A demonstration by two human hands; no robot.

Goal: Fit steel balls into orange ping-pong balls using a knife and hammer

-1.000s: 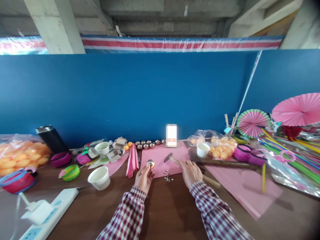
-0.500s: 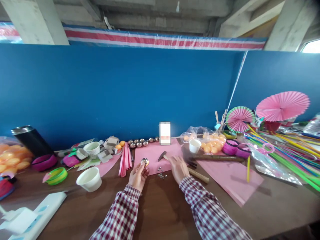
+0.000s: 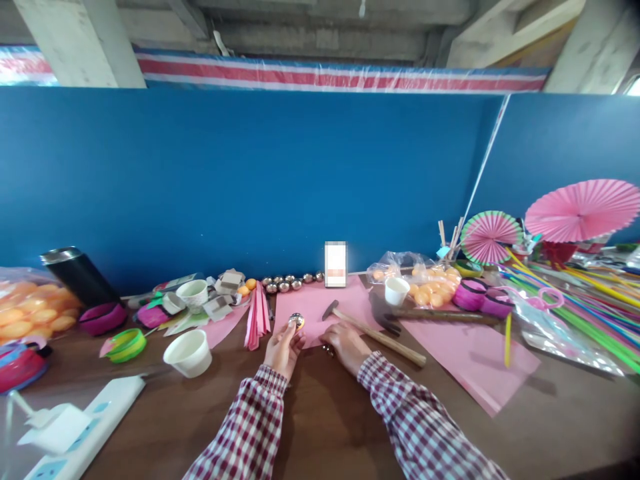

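Note:
My left hand pinches a shiny silver metal ball with a yellowish patch on its side, just above the pink sheet. Over the near edge of that sheet, my right hand reaches down with bent fingers to small shiny metal pieces, partly covering them. Its fingertips look drawn together, but what lies between them is hidden. Just behind this hand lies a hammer, its wooden handle slanting toward the right. Several similar silver balls stand in a row at the back.
Left are a white bowl, folded pink strips, a power strip and a black bottle. Right are a small white cup, a second hammer, bagged orange balls and colourful pipe cleaners.
My right hand has moved from beside the hammer head toward me and down over the small metal pieces, its fingers now bent. My left hand still holds the silver ball.

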